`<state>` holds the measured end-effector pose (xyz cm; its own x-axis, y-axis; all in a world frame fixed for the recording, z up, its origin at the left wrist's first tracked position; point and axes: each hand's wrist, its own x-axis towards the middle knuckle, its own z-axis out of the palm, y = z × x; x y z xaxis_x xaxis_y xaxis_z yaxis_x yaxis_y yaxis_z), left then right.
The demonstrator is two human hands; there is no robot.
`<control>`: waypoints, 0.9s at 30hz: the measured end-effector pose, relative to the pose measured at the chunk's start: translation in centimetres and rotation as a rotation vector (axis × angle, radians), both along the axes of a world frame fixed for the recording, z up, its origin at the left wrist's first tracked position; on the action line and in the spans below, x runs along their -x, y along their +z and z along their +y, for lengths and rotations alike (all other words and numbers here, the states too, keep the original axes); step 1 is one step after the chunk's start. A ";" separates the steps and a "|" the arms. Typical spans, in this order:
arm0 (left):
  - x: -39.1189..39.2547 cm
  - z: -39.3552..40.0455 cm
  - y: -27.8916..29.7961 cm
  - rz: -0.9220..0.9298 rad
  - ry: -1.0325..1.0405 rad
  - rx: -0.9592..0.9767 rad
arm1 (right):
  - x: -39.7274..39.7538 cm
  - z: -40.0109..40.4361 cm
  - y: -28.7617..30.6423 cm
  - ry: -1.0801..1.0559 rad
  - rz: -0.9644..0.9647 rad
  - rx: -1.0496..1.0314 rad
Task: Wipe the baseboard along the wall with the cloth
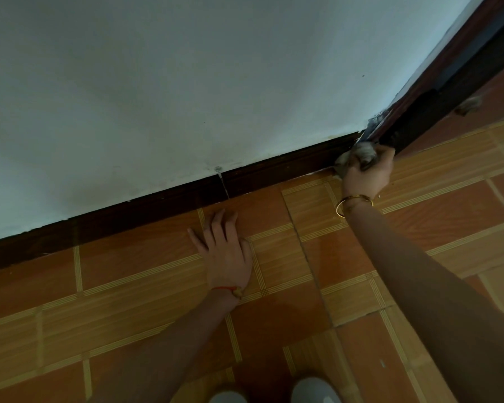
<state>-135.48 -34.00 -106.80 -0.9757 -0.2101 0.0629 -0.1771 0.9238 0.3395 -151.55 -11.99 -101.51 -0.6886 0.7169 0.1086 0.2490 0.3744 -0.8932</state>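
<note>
A dark brown baseboard (186, 196) runs along the foot of the pale wall, rising from lower left to upper right. My right hand (367, 173) grips a bunched grey cloth (361, 154) and presses it against the baseboard's right end, where it meets the dark door frame. My left hand (226, 251) lies flat on the floor tiles with fingers spread, just in front of the baseboard's middle. A gold bangle sits on my right wrist and a red string on my left.
The pale wall (186, 82) fills the upper view. A dark door frame (437, 106) stands at the right corner. Orange patterned floor tiles (128, 286) cover the ground. A small grey clump (470, 104) lies beyond the frame. Two light shoe tips (314, 391) show at the bottom.
</note>
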 end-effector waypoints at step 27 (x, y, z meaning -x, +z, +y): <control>-0.1 -0.1 -0.2 -0.006 -0.008 0.001 | -5.8 -10.8 4.2 0.498 0.104 -0.074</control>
<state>-135.43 -34.10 -106.96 -0.9776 -0.2024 0.0571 -0.1719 0.9254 0.3378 -145.77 -22.77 -97.28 -0.9273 0.2929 0.2332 -0.0646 0.4884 -0.8702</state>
